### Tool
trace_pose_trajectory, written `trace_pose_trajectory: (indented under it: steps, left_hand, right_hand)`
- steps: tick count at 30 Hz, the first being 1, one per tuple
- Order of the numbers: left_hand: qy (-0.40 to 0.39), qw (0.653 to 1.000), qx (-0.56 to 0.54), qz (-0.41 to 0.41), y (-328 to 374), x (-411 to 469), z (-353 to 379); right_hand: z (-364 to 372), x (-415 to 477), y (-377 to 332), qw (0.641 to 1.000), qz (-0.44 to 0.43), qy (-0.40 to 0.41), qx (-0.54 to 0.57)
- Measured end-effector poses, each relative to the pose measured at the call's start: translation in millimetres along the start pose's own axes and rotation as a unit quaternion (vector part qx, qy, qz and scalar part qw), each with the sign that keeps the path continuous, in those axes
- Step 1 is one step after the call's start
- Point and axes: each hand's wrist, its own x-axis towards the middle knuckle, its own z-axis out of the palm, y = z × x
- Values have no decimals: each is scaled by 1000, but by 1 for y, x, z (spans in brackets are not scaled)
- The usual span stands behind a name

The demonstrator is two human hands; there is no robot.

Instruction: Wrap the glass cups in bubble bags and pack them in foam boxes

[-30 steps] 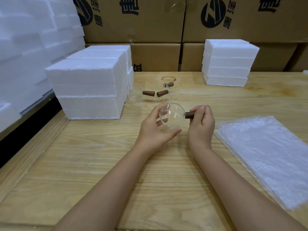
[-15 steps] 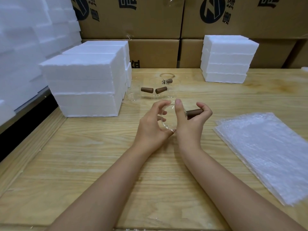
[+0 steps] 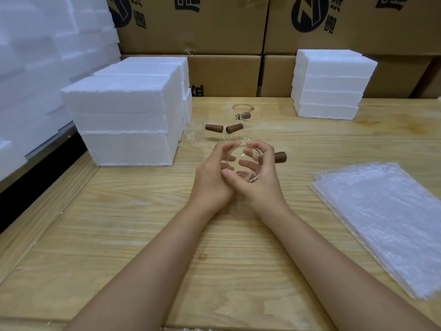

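Snugly, glass cup (image 3: 238,155) between both hands (image 3: 212,180)

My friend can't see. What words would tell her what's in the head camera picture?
A left hand and a right hand hold a clear glass cup with a brown handle at a wooden table. Bubble bags lie at the right, and white foam boxes are stacked behind.

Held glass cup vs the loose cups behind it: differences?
The held glass cup is gripped by the left hand and right hand; the loose cups lie untouched on the table. The held cup's handle sticks out rightward; two loose cups' handles point at each other. Shared: clear glass, brown handles, none bagged.
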Motion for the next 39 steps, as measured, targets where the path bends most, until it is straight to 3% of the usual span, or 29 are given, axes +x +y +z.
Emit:
trace_pose_trajectory:
  steps: [6,14,21,31,39]
  left_hand:
    - [4,995,-82,-48,-5,5,-4]
    - [-22,991,-119,-47,-9,7,-8]
    - [-4,995,-98,-24,-8,6,-5]
    - [-28,995,36,85,-4,2,3]
    - [-32,998,36,36,-5,3,2]
  right_hand:
    - [-16,4,-2,997,-15,-74,6]
    - [-33,11,1,989,13,-143,40]
    - [-30,12,-2,993,40,-99,59]
    - [-9,11,-2,983,75,123,117]
    - [2,7,3,996,39,81,8]
